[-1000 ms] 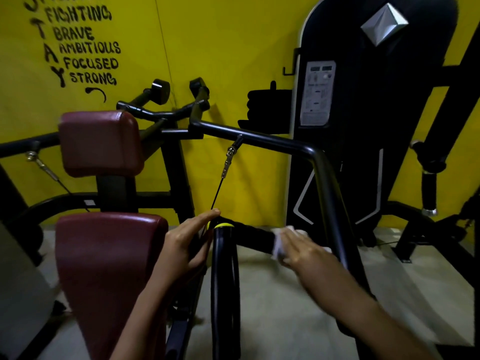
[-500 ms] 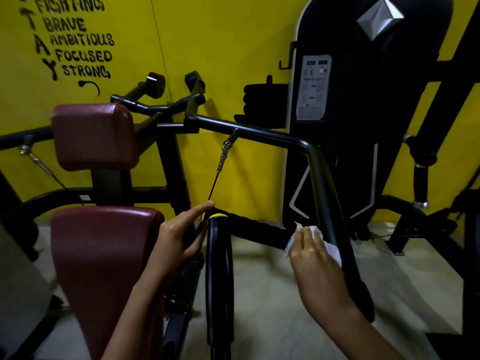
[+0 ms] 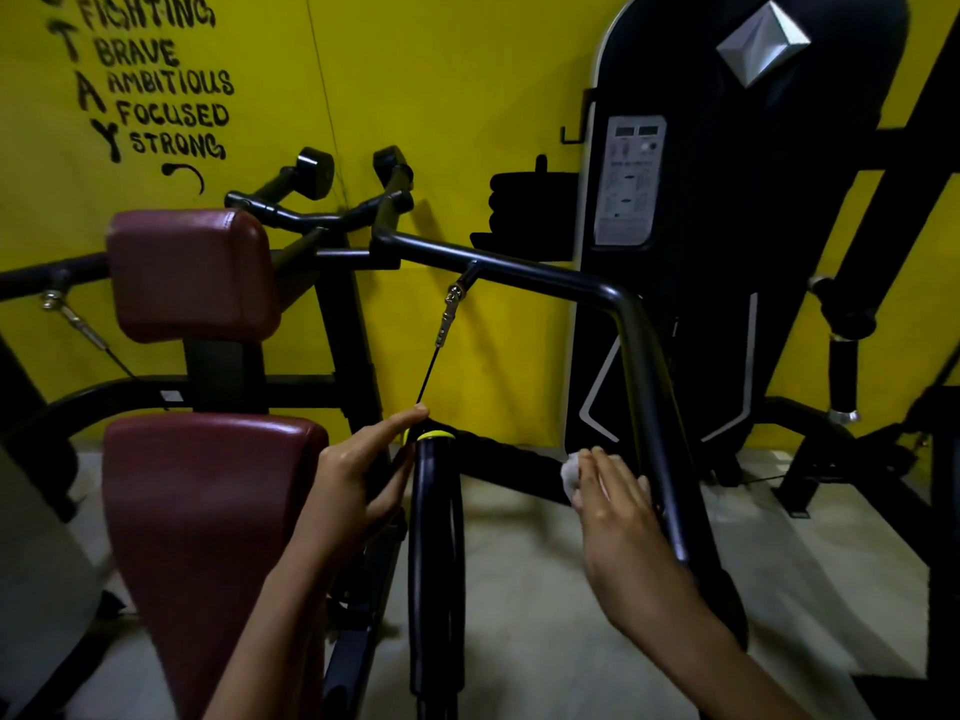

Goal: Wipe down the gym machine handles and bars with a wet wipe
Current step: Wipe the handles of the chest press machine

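Observation:
A black gym machine fills the view. My left hand (image 3: pixel 358 480) rests with straight fingers against the upright black handle (image 3: pixel 435 537), its index finger touching the handle's yellow tip. My right hand (image 3: pixel 623 517) holds a crumpled white wet wipe (image 3: pixel 570 478) against the right end of the horizontal textured grip (image 3: pixel 511 457). That end meets the bent black bar (image 3: pixel 639 356), which my right fingers lie close beside. Most of the wipe is hidden under my fingers.
A dark red seat pad (image 3: pixel 208 511) and a matching back pad (image 3: pixel 187 272) stand at the left. A thin cable (image 3: pixel 431 366) hangs from the bar to the handle. A black weight-stack tower (image 3: pixel 727 226) rises at the right against the yellow wall.
My right hand slid the wipe along the horizontal grip toward the bent bar, then came back slightly. My left hand stayed on the upright handle.

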`<state>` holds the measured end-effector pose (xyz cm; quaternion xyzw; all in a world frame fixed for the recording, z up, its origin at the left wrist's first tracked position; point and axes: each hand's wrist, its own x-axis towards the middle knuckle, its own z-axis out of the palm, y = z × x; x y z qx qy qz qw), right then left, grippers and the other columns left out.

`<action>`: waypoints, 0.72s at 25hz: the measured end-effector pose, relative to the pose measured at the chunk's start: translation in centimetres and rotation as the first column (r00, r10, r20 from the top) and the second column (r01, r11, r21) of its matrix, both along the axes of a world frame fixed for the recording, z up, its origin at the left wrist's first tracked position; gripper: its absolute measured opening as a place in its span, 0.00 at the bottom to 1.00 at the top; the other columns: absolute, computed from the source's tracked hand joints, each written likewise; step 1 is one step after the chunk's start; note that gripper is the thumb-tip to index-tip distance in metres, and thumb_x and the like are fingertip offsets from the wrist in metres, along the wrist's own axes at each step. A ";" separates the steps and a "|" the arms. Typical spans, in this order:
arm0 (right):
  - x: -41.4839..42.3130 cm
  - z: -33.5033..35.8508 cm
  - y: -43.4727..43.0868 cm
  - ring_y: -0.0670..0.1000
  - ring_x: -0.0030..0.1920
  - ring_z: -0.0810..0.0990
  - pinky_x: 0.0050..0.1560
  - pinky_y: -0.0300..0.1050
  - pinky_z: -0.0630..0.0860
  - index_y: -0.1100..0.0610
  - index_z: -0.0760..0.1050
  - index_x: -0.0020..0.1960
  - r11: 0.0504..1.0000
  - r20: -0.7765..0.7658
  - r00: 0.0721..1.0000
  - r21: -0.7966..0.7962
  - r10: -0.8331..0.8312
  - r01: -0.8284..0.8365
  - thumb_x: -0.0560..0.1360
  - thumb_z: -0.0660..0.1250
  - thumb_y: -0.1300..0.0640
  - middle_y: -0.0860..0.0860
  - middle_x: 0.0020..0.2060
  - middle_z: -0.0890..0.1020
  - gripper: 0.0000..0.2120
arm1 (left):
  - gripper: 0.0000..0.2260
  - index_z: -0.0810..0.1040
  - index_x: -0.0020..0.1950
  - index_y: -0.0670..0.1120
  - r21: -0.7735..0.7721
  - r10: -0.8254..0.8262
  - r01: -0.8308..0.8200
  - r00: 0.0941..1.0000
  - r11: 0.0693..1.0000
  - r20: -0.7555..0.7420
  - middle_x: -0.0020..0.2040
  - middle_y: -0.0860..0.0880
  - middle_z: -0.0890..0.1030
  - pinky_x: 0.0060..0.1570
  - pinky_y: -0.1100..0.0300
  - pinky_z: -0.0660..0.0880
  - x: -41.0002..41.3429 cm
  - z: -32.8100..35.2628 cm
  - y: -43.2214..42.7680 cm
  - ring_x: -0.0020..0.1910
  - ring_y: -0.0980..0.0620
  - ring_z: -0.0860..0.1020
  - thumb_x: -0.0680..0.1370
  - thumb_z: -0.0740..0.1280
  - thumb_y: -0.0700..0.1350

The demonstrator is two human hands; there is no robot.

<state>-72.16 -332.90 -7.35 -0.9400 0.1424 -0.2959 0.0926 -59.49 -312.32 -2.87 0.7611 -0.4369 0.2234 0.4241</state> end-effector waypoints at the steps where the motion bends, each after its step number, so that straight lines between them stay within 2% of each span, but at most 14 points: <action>1: 0.6 -0.1 0.8 0.62 0.56 0.79 0.61 0.56 0.69 0.67 0.71 0.61 0.999 0.026 0.999 -0.021 -0.032 0.032 0.60 0.54 0.70 0.63 0.56 0.79 0.29 | 0.17 0.77 0.61 0.44 0.008 0.006 -0.006 1.000 1.000 0.006 0.45 0.50 0.82 0.34 0.78 0.67 -0.1 0.1 -0.1 0.30 0.65 0.74 0.73 0.64 0.43; 3: 1.4 0.7 3.5 0.62 0.59 0.77 0.68 0.50 0.58 0.66 0.68 0.63 0.999 0.068 0.998 -0.034 0.001 0.001 0.60 0.53 0.72 0.64 0.57 0.78 0.30 | 0.17 0.77 0.60 0.40 0.021 0.007 -0.007 1.000 1.000 0.014 0.41 0.46 0.83 0.32 0.81 0.62 -0.4 0.2 -0.2 0.28 0.70 0.70 0.71 0.66 0.36; 4: 1.5 1.1 4.4 0.62 0.62 0.75 0.70 0.48 0.54 0.65 0.66 0.65 0.997 0.087 0.994 -0.045 0.066 -0.062 0.61 0.56 0.75 0.63 0.60 0.76 0.32 | 0.18 0.76 0.60 0.40 0.026 0.002 -0.002 1.000 1.000 0.012 0.39 0.44 0.82 0.31 0.82 0.61 -0.4 0.2 -0.2 0.27 0.70 0.69 0.70 0.65 0.35; 5: 1.4 0.9 4.6 0.60 0.65 0.72 0.70 0.47 0.53 0.64 0.66 0.66 0.989 0.081 0.987 -0.063 0.138 -0.133 0.60 0.59 0.77 0.61 0.63 0.75 0.34 | 0.19 0.76 0.61 0.40 0.030 -0.003 0.003 1.000 1.000 0.008 0.38 0.42 0.82 0.31 0.82 0.61 -0.5 0.3 -0.2 0.27 0.70 0.68 0.70 0.65 0.34; 6: 1.1 0.8 3.9 0.59 0.66 0.72 0.69 0.45 0.60 0.63 0.68 0.66 0.978 0.062 0.979 -0.096 0.194 -0.188 0.60 0.62 0.78 0.59 0.65 0.74 0.35 | 0.19 0.76 0.61 0.39 0.031 -0.008 0.008 1.000 0.999 0.004 0.38 0.41 0.82 0.31 0.82 0.61 -0.5 0.3 -0.2 0.26 0.70 0.68 0.70 0.65 0.34; 8: 0.1 0.5 1.2 0.57 0.63 0.75 0.59 0.45 0.74 0.63 0.73 0.64 0.969 0.045 0.970 -0.073 0.238 -0.234 0.60 0.67 0.76 0.58 0.65 0.74 0.32 | 0.17 0.76 0.60 0.38 0.023 -0.014 0.014 1.000 1.000 0.004 0.40 0.42 0.82 0.31 0.83 0.61 -0.5 0.3 -0.1 0.27 0.71 0.69 0.71 0.65 0.35; 10: -0.5 0.7 -1.3 0.57 0.51 0.81 0.48 0.50 0.76 0.62 0.78 0.56 0.982 0.073 0.981 -0.072 0.180 -0.174 0.69 0.61 0.66 0.57 0.55 0.81 0.17 | 0.16 0.76 0.60 0.37 0.020 -0.013 0.013 1.000 1.000 0.018 0.44 0.49 0.82 0.32 0.83 0.61 -0.6 0.4 -0.3 0.28 0.73 0.69 0.72 0.65 0.38; 11: -0.3 1.2 -1.7 0.57 0.44 0.82 0.43 0.49 0.75 0.60 0.79 0.51 0.988 0.067 0.989 -0.080 0.135 -0.130 0.71 0.56 0.62 0.55 0.47 0.82 0.15 | 0.16 0.76 0.60 0.37 0.022 -0.010 0.010 1.000 1.000 0.015 0.46 0.54 0.81 0.33 0.84 0.61 -0.6 0.3 -0.3 0.30 0.74 0.69 0.72 0.65 0.38; 13: 1.3 2.1 -0.6 0.55 0.34 0.79 0.38 0.46 0.72 0.58 0.79 0.46 0.992 0.041 0.993 -0.064 0.107 -0.104 0.69 0.53 0.61 0.51 0.35 0.79 0.16 | 0.18 0.76 0.60 0.36 0.041 -0.012 0.012 1.000 0.999 -0.015 0.41 0.62 0.79 0.34 0.85 0.61 -0.5 0.2 -0.3 0.30 0.75 0.69 0.70 0.65 0.33; 15: 2.7 2.4 2.0 0.54 0.38 0.79 0.44 0.45 0.73 0.58 0.78 0.51 0.989 0.028 0.989 0.013 0.148 -0.149 0.67 0.57 0.64 0.51 0.39 0.80 0.16 | 0.18 0.75 0.60 0.37 0.037 -0.015 0.016 1.000 0.999 -0.012 0.40 0.64 0.79 0.33 0.84 0.61 -0.5 0.2 -0.3 0.30 0.75 0.69 0.70 0.65 0.33; 18: 2.5 1.6 2.5 0.53 0.52 0.79 0.55 0.41 0.71 0.61 0.76 0.60 0.970 0.079 0.968 -0.055 0.239 -0.236 0.68 0.64 0.62 0.54 0.52 0.81 0.20 | 0.17 0.76 0.60 0.38 0.007 -0.030 0.030 0.999 1.000 0.017 0.48 0.53 0.81 0.35 0.83 0.62 -0.3 0.1 -0.2 0.31 0.73 0.70 0.73 0.62 0.43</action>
